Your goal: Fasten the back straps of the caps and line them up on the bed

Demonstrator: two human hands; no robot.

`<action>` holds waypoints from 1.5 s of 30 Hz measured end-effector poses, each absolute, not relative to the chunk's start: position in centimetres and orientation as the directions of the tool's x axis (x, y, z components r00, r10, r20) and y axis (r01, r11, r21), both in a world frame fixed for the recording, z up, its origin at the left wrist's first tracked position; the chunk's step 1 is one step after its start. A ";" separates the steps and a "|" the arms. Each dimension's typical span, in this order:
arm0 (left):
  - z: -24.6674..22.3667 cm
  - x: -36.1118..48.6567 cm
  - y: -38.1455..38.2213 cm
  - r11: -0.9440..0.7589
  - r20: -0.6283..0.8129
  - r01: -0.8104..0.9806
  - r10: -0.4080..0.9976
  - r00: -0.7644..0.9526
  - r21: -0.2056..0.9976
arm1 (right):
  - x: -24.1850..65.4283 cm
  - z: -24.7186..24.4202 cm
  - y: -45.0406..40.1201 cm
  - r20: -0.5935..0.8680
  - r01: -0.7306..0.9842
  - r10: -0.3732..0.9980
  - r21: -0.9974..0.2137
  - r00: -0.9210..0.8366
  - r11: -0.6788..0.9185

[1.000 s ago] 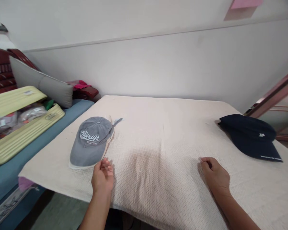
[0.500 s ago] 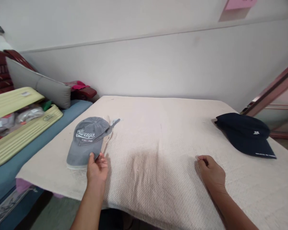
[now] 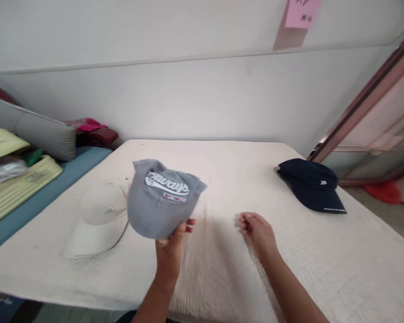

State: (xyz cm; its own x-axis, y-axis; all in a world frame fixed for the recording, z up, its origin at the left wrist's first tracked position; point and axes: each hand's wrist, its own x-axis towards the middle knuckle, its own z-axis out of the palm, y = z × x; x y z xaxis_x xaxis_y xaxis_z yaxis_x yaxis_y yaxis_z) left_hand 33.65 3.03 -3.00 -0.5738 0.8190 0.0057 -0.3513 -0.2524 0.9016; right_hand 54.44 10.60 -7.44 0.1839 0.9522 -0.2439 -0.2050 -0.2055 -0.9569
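Observation:
My left hand [image 3: 171,251] grips a grey baseball cap [image 3: 158,202] by its brim and holds it up over the cloth-covered table. White lettering shows on the cap's front, which faces me. Left of it, a white cap [image 3: 97,229] lies on the table, partly blending into the pale cloth. My right hand [image 3: 257,233] hovers near the table's middle with its fingers curled together and nothing visible in them. Farther right rests a dark navy cap [image 3: 306,181], its brim pointing toward the front right.
A cream cloth [image 3: 205,157] covers the table, which stands against a white wall [image 3: 188,98]. At the left are a grey cushion [image 3: 43,130] and a pale yellow open container [image 3: 27,188] with bagged things. A pink-framed panel [image 3: 366,107] leans at the right.
My left hand has lifted the grey cap off the white cap beneath and carried it to the right, tilting it. My right hand has moved inward, and the view has turned right.

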 end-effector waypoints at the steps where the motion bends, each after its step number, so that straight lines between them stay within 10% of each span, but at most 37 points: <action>1: -3.2 34.9 2.7 -0.190 -0.008 -0.333 0.858 -0.513 0.924 | 53.5 -6.4 10.1 -0.265 -0.344 0.964 -0.906 0.012 -0.245; 5: -4.5 38.4 0.8 0.004 -0.052 -0.193 0.967 -0.248 0.981 | 52.2 -3.2 8.7 -0.152 -0.620 0.914 -0.692 -0.377 -0.370; 11: -5.8 38.7 -0.6 0.299 -0.256 -0.197 0.942 0.218 0.934 | 56.3 -2.7 8.8 -0.238 -0.738 0.934 -0.572 -0.268 -0.358; 21: -3.1 35.7 3.2 0.448 -0.568 -0.787 0.808 0.154 0.424 | 57.4 -3.3 4.9 -0.146 -0.520 0.789 -0.678 -0.597 -0.519; 25: -3.3 35.0 3.2 0.438 -0.685 -0.783 0.728 0.020 0.441 | 57.2 -3.9 4.5 -0.090 -0.373 0.618 -0.726 -0.781 -0.577; 36: -2.5 35.3 1.9 0.502 -0.483 -0.432 0.860 0.162 0.749 | 57.4 -3.3 6.4 -0.146 -0.605 0.896 -0.692 -0.419 -0.395; 45: -4.3 35.7 5.3 0.289 -0.490 -0.675 0.863 -0.123 0.679 | 57.2 -3.3 6.1 -0.210 -0.419 0.872 -0.811 -0.442 -0.407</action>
State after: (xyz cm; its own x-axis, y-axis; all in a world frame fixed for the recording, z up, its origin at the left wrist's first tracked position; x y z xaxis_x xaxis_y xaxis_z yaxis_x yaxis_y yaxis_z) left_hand 35.75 5.29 -4.28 -0.1229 0.8629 -0.4901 -0.6750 0.2893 0.6787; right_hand 57.18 6.15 -3.29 -0.4418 0.8722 -0.2097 -0.4194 -0.4075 -0.8112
